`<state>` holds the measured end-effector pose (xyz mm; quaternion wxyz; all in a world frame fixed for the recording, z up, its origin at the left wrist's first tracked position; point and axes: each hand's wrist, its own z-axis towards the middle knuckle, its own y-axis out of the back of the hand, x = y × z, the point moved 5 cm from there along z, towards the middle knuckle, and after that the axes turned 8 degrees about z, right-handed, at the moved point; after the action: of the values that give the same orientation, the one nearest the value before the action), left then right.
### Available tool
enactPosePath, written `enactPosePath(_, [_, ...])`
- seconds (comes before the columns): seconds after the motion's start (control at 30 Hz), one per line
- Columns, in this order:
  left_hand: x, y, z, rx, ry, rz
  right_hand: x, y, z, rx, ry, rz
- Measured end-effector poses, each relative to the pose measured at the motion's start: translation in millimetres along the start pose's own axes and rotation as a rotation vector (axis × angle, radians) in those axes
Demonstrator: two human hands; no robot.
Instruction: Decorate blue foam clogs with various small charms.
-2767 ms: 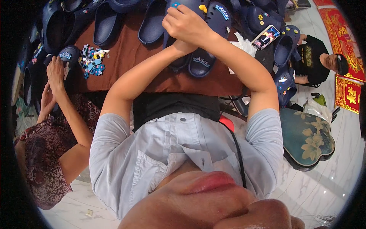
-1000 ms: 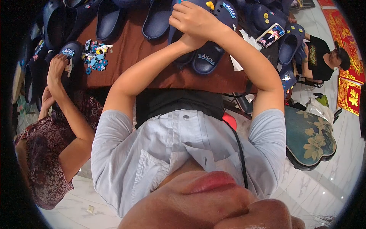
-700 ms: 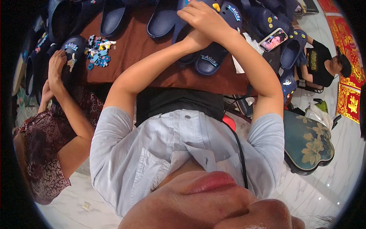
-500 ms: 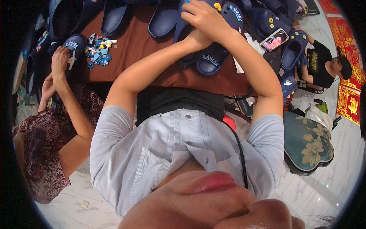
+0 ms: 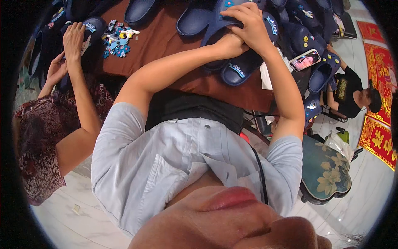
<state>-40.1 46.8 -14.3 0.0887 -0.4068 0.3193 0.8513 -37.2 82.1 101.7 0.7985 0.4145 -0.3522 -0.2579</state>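
At the top centre I hold a dark blue clog with small decorations on its top. My right hand is bent over it, fingers curled onto the upper. Below and partly behind that hand, my left hand is closed at the clog; most of its fingers are hidden. Just under my hands lies a dark blue clog with a light blue name charm. Another clog with such a charm is beside my right wrist. To the left is a heap of blue, white and yellow shoe charms.
A co-worker's hands work at a clog on the left. More dark blue clogs line the brown-covered table. A phone with a lit screen lies at right. A flowered stool stands on the floor; another person sits far right.
The view has shifted, so the table and clogs appear lower and further right. My hands stay together on the same clog; the right hand's fingers have moved slightly over it.
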Motion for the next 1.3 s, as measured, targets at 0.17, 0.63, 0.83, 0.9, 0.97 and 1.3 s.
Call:
enactPosePath(0.17, [4.0,-2.7,1.3,0.017,0.003,0.056,-0.7,-1.5,0.6,-0.011,0.024,-0.015])
enactPosePath(0.63, [-5.7,-5.2,1.7,0.211,0.054,0.098,14.4,5.4,1.7,0.038,0.231,-0.372])
enactPosePath(0.83, [5.1,-8.7,7.6,-0.137,-0.221,0.131,14.4,-12.0,4.6,-0.044,0.520,-0.588])
enactPosePath(0.9, [3.5,-7.8,4.5,-0.153,-0.258,0.243,15.2,-17.0,9.5,0.021,0.556,-0.639])
enactPosePath(0.97, [3.1,-18.2,3.3,-0.005,-0.195,0.668,20.3,-19.8,11.3,0.090,0.574,-0.632])
enactPosePath(1.3, [21.3,-36.7,-6.1,0.036,-0.211,0.337,30.2,-30.2,7.2,0.170,0.557,-0.723])
